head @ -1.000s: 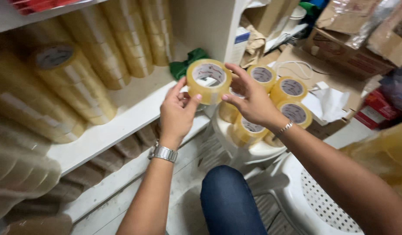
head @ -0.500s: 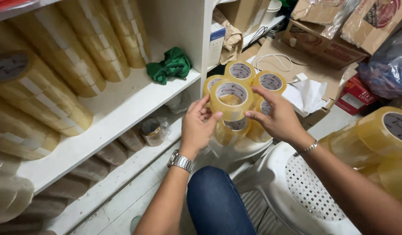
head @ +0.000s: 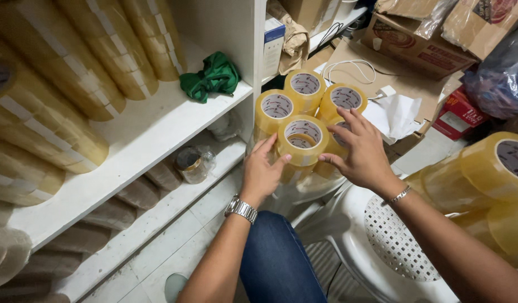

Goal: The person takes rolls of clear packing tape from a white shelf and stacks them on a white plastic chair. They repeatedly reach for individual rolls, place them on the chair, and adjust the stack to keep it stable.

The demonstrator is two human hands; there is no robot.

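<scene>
My left hand and my right hand hold one roll of clear yellowish packing tape between them, low on top of a stack of like rolls. Three more tape stacks stand just behind it: one at the left, one at the back and one at the right. All rest on a white plastic stool in front of my knee. My left wrist wears a metal watch, my right a thin bracelet.
A white shelf unit at the left holds long sleeves of tape rolls and a green cloth. A glass jar sits on the lower shelf. A white perforated chair, more tape and cardboard boxes crowd the right.
Both hands brought the tape roll from near the shelf edge to the right and down onto the stack on the stool. The view shifted with them.
</scene>
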